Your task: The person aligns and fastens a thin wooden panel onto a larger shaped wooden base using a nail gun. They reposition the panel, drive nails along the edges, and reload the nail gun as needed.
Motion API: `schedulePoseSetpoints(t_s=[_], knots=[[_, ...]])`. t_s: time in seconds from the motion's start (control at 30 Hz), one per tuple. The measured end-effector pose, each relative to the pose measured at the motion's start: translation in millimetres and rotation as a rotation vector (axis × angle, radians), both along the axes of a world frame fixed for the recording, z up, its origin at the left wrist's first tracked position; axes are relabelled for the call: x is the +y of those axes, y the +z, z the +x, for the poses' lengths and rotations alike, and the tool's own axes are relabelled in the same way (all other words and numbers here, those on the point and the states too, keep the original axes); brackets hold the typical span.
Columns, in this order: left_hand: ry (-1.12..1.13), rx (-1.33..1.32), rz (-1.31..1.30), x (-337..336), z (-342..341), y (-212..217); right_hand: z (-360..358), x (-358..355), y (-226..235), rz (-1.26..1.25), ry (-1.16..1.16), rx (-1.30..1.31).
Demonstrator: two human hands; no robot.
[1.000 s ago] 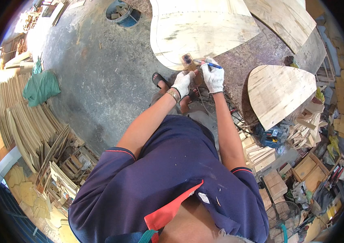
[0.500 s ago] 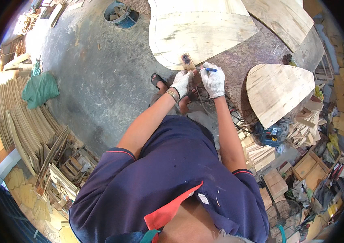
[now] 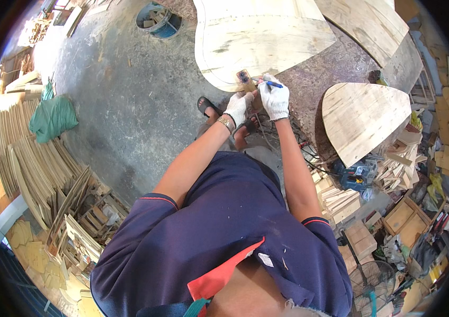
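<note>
My left hand [image 3: 237, 107], in a white knit glove, is closed on the near end of a small wooden block [image 3: 245, 79]. Two dark round spots show on the block's upper face. Its far end overlaps the near edge of a large, curved plywood panel [image 3: 259, 47] with a line drawn along its rim. In my gloved right hand [image 3: 275, 101] is a blue pen [image 3: 273, 83], pinched between the fingers. The pen's tip points left, close beside the block; whether it touches is too small to tell.
A rounded plywood piece [image 3: 364, 119] lies to the right, with a blue power tool [image 3: 355, 177] and wood offcuts [image 3: 401, 166] below it. A blue bucket [image 3: 165, 25] stands at the far left. Stacked curved strips [image 3: 44, 169] and a green sack [image 3: 53, 118] line the left side.
My right hand has shifted left, bringing the pen nearer to the block and turning it slightly. My left hand and the block have hardly moved.
</note>
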State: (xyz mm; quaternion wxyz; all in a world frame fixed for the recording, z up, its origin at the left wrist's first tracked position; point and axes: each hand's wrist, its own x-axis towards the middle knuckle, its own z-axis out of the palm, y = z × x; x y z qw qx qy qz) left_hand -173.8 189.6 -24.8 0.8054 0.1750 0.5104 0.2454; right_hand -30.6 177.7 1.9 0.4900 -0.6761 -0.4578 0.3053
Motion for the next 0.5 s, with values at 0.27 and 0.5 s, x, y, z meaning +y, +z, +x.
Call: schedulePoseSetpoints(t_s=[0.27, 0.5], knots=[[0.071, -0.032, 0.022, -3.5, 3.3, 5.8, 10.4, -3.2, 11.9, -0.016, 0.035, -0.175], [0.062, -0.01, 0.045, -2.6, 3.5, 6.6, 4.1, 6.8, 14.6, -0.069, 0.037, 0.0]])
